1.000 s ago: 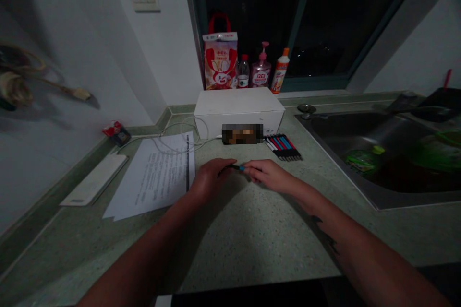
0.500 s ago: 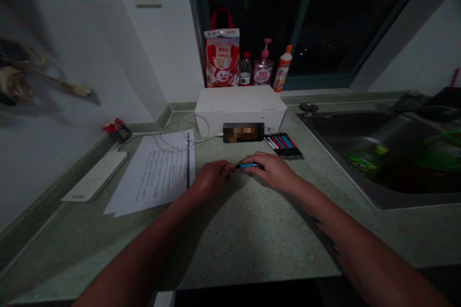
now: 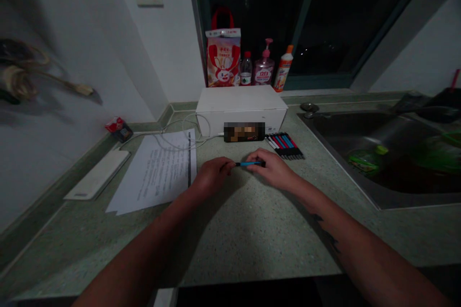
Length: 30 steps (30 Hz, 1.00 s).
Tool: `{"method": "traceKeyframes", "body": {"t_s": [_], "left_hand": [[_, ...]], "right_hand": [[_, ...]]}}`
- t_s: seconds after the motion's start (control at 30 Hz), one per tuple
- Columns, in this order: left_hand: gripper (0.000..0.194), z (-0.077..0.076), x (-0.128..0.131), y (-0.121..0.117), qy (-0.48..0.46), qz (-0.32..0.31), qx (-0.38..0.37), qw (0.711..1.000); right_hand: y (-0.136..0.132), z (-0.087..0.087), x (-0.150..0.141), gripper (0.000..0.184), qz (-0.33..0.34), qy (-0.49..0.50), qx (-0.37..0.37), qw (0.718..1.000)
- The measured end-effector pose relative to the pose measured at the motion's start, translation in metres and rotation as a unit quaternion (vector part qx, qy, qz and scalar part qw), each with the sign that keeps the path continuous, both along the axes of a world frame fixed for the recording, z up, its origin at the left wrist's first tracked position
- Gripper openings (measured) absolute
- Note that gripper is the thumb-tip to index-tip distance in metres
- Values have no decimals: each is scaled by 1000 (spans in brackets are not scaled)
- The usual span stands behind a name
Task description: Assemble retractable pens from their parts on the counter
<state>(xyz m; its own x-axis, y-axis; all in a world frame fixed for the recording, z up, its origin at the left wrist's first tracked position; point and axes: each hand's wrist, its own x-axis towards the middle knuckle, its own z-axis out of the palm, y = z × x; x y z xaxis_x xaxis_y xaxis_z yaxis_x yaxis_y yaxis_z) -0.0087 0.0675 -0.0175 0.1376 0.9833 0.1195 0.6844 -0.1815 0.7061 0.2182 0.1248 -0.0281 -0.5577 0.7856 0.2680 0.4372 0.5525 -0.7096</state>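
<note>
From my remote feed, the wearer's left forearm (image 3: 144,244) and right forearm (image 3: 363,256) run bare into an ungloved left hand (image 3: 212,176) and right hand (image 3: 270,169), with a thin dark tattoo (image 3: 326,232) on the right forearm.

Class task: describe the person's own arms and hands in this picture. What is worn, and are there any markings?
The left hand and right hand wear no gloves. The left forearm and right forearm show no sleeves. A dark tattoo marks the right forearm.
</note>
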Motion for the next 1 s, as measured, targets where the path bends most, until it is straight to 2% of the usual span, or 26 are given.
{"method": "traceKeyframes", "body": {"t_s": [0.17,0.23,0.3,0.4,0.5,0.57,0.67,0.83,1.0], "left_hand": [[31,0,1,0,5,0,1,1000],[31,-1,0,0,8,4,0,1000],[31,-1,0,0,8,7,0,1000],[31,-2,-1,1,8,4,-3,1000],[30,-2,-1,1,12,4,-1,1000],[31,-2,-1,1,13,6,4,1000],[29,-1,0,0,14,8,0,1000],[30,0,1,-1,20,18,-1,1000],[28,-1,2,-1,19,24,3,1000]], "right_hand": [[-1,0,-1,27,13,-23,-46,999],[-2,-1,-2,18,3,-9,-25,1000],[-3,-1,-2,20,-6,5,-11,1000],[-4,-1,-3,21,12,-26,-30,999],[-5,1,-3,12,5,-28,-2,1000],[-6,1,-3,22,-5,-20,5,1000],[-6,2,-3,20,20,-40,-16,999],[-5,2,-2,14,6,-45,75,996],[-6,0,-3,16,13,-72,78,994]]}}
